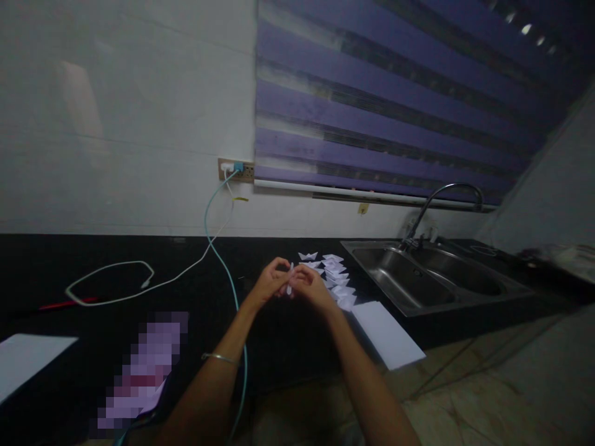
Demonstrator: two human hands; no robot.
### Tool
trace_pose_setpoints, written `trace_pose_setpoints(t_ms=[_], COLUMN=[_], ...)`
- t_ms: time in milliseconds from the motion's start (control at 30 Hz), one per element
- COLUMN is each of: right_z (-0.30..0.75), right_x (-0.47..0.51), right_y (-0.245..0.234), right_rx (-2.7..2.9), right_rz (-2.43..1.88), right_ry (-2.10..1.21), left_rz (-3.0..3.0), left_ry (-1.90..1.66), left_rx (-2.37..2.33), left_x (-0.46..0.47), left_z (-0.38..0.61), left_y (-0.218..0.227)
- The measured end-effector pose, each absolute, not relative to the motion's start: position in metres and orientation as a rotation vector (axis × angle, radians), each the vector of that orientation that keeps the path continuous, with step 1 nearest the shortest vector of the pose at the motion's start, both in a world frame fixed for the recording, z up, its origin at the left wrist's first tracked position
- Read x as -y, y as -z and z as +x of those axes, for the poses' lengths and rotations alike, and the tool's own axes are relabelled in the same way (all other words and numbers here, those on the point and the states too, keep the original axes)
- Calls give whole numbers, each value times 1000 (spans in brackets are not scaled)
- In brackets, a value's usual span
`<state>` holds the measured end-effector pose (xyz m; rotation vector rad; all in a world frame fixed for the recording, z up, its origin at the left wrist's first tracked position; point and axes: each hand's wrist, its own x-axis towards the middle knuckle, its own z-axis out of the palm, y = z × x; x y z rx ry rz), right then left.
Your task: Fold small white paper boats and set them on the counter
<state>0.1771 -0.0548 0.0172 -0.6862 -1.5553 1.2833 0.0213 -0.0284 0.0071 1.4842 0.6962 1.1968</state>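
Both hands meet over the middle of the dark counter, with a small folded piece of white paper (291,271) upright between them. My left hand (272,280) pinches it from one side, thumb and fingers closed. From the other side my right hand (310,285) grips the same paper. The fingers cover most of it, so its exact folded shape is hidden. Just beyond and right of my right hand lie several folded white paper boats (337,272), grouped close together. A stack of flat white paper (388,334) rests to the right, near the counter's front edge.
A double steel sink (400,294) with a curved faucet (430,204) is at the right. Teal and white cables run from the wall outlet (236,169) across the black counter (186,272). At left lie a red pen-like object (60,304), white paper (30,359) and a pixelated item (144,371).
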Motion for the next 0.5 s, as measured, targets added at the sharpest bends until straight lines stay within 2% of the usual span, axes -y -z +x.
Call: trace_pose_setpoints(t_ms=[300, 500], right_z=[176, 174], right_x=[48, 42], right_y=[-8, 0], right_rx=[1589, 1669], right_rz=[-762, -1014], right_ry=[-1244, -569], left_rz=[1648, 1766], left_ry=[-1106, -1097], left_rx=[-753, -783], left_x=[30, 31], left_z=[17, 18], left_y=[-1, 2])
